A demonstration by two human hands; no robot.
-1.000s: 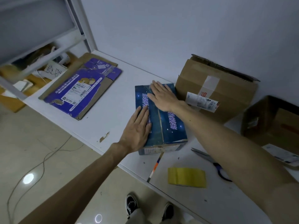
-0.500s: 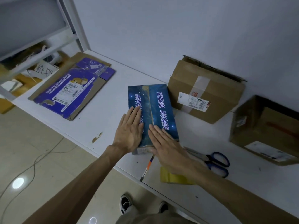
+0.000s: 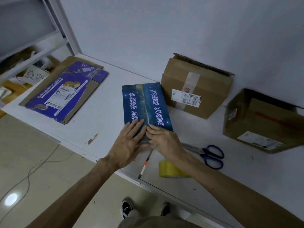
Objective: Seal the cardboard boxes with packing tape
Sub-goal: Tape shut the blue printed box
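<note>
A dark blue box [image 3: 148,104] with white lettering lies flat on the white table [image 3: 107,99], its two top flaps meeting along a centre seam. My left hand [image 3: 128,142] presses flat on the left flap at the box's near end, fingers straight. My right hand [image 3: 164,140] rests flat on the right flap at the same end, fingertips at the seam. A yellowish roll of packing tape [image 3: 167,168] sits near the table's front edge, partly behind my right forearm. Blue-handled scissors [image 3: 209,153] lie to its right.
A brown taped box [image 3: 195,89] with a shipping label stands against the wall behind the blue box. Another brown box [image 3: 263,122] sits at the right. A flattened purple carton [image 3: 65,92] lies at the left. My shoes [image 3: 126,209] show below the table edge.
My right hand slid from the far end of the blue box back to its near end beside my left hand. My left hand stayed on the left flap.
</note>
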